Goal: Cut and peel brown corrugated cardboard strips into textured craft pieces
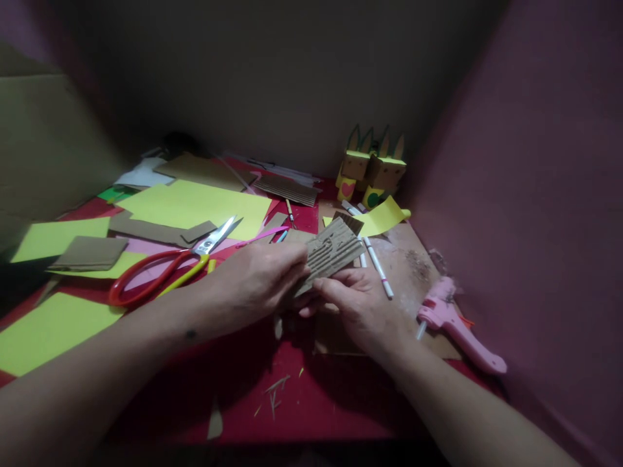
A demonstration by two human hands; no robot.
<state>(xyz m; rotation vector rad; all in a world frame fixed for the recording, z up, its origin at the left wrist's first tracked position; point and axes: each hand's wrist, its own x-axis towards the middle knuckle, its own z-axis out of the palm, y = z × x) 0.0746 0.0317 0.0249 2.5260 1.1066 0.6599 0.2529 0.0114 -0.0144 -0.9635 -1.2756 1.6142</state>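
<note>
Between my two hands, above the red table, is a piece of corrugated cardboard (335,250) with its ridges exposed and partly torn. My left hand (265,275) grips its left edge with bent fingers. From below and to the right, my right hand (357,298) pinches the lower edge, thumb on top. Beside my left forearm lie scissors (207,245) with red and yellow handles, blades apart. A pink glue gun (452,321) rests to the right of my right hand, on a cardboard sheet (341,334).
Yellow paper sheets (195,204) and cardboard scraps (90,253) spread across the left. White markers (377,267) lie beyond my right hand. Small box-shaped paper figures (372,168) stand at the back right. A pink wall (535,194) borders the right side. Scraps (273,392) lie in front.
</note>
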